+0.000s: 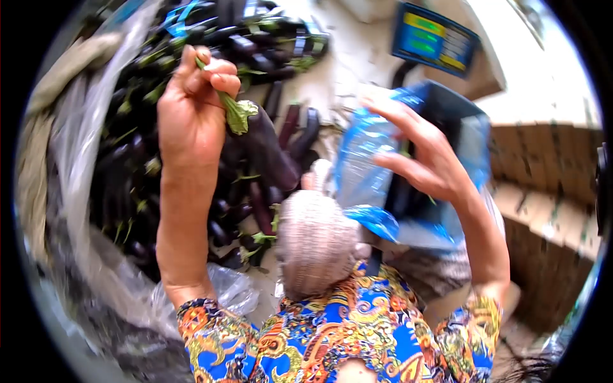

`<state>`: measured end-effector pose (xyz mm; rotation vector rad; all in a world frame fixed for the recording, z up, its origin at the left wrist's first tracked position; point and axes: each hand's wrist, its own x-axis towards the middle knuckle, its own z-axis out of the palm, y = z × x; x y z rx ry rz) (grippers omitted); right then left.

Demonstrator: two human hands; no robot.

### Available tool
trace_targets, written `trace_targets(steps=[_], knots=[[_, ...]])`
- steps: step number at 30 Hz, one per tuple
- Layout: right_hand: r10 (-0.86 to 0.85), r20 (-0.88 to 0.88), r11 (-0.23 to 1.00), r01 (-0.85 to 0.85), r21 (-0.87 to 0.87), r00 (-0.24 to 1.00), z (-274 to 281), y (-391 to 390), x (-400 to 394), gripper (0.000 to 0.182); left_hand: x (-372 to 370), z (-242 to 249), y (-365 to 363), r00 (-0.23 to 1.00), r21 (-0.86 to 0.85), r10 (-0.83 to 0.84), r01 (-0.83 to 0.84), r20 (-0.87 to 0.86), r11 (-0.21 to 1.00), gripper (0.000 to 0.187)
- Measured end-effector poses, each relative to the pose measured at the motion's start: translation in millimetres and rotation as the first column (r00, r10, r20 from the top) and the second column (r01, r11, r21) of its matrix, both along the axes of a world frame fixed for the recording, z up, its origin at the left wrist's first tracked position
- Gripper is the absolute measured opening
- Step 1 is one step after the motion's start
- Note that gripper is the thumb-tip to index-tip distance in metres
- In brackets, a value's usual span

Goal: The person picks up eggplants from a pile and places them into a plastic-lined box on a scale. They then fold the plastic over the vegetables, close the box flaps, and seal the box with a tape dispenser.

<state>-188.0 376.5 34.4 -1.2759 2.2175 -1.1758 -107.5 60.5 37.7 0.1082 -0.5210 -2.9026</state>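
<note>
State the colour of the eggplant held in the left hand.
The eggplant is dark purple, best seen in the head view.

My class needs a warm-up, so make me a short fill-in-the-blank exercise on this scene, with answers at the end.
1. The left hand holds an eggplant by its ____.
2. The plastic bag near the right hand is tinted ____.
3. In the picture, the pile of eggplants lies to the ____ of the bag.

Missing words: stem; blue; left.

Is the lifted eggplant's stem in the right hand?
No, the left hand pinches the eggplant by its green stem.
</note>
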Motion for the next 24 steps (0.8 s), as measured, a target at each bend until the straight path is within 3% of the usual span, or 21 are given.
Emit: trace_targets(steps=[3, 4, 5, 7, 8, 9, 10, 11, 12, 14, 15, 17, 18, 20, 21, 22, 24], knots=[[0.13, 0.107, 0.99, -0.124, -0.065, 0.986, 10, -11, -14, 0.076, -37, 38, 71, 0.96, 0.133, -0.26, 0.272, -0.103, 0.953, 0.021], [0.181, 0.153, 0.981, -0.168, -0.093, 0.971, 15, -10, -15, 0.078, -51, 37, 86, 0.909, 0.102, -0.348, 0.378, -0.228, 0.92, 0.021], [0.111, 0.444, 0.994, -0.09, -0.069, 0.889, 31, -3, -14, 0.075, -59, 46, 103, 0.9, 0.134, -0.379, 0.412, -0.216, 0.901, 0.02], [0.052, 0.643, 0.993, 0.032, -0.118, 0.764, 32, 24, -16, 0.074, -77, 55, 131, 0.885, 0.168, -0.415, 0.451, -0.209, 0.877, 0.02], [-0.012, 0.685, 0.989, 0.109, -0.098, 0.729, 31, 41, -13, 0.074, -95, 36, 139, 0.897, -0.094, -0.339, 0.326, -0.284, 0.941, 0.021], [-0.142, 0.63, 0.985, 0.171, 0.014, 0.764, 33, 57, -12, 0.076, -99, 34, 151, 0.941, -0.391, -0.291, 0.205, -0.175, 0.897, 0.023], [-0.281, 0.504, 0.96, 0.227, 0.166, 0.817, 36, 73, -8, 0.079, -102, 32, 165, 0.974, -0.66, -0.208, 0.099, -0.089, 0.744, 0.026], [-0.336, 0.32, 0.941, 0.305, 0.145, 0.886, 22, 92, -4, 0.075, -102, 25, 179, 0.996, -0.876, -0.086, 0.045, 0.004, 0.481, 0.032], [-0.386, 0.121, 0.921, 0.375, 0.107, 0.914, 3, 111, 0, 0.073, -106, 5, 181, 0.997, -0.94, -0.067, 0.054, 0.033, 0.337, 0.035], [-0.538, 0.108, 0.815, 0.483, 0.32, 0.836, -5, 139, 16, 0.077, -98, -16, 187, 0.964, -0.976, -0.23, 0.165, 0.129, 0.142, 0.033], [-0.564, 0.125, 0.797, 0.499, 0.34, 0.816, -5, 147, 25, 0.079, -88, -15, 190, 0.922, -0.975, -0.336, 0.217, 0.192, 0.038, 0.031], [-0.575, -0.065, 0.715, 0.54, 0.445, 0.815, -34, 164, 30, 0.077, -79, -29, 203, 0.827, -0.946, -0.463, 0.247, 0.319, -0.211, 0.028], [-0.549, -0.178, 0.662, 0.555, 0.504, 0.817, -39, 166, 30, 0.076, -76, -37, 210, 0.794, -0.914, -0.485, 0.213, 0.367, -0.345, 0.026], [-0.539, -0.273, 0.598, 0.59, 0.542, 0.797, -42, 168, 26, 0.074, -67, -56, 224, 0.785, -0.867, -0.475, 0.151, 0.397, -0.475, 0.024], [-0.53, -0.32, 0.564, 0.608, 0.558, 0.786, -44, 168, 23, 0.074, -67, -73, 228, 0.802, -0.854, -0.513, -0.007, 0.306, -0.52, 0.021], [-0.529, -0.33, 0.571, 0.616, 0.543, 0.782, -41, 170, 20, 0.075, -61, -76, 237, 0.82, -0.807, -0.49, -0.06, 0.296, -0.587, 0.023], [-0.509, -0.372, 0.557, 0.626, 0.546, 0.776, -36, 172, 16, 0.075, -61, -97, 255, 0.767, -0.688, -0.585, -0.277, 0.261, -0.671, 0.026]])
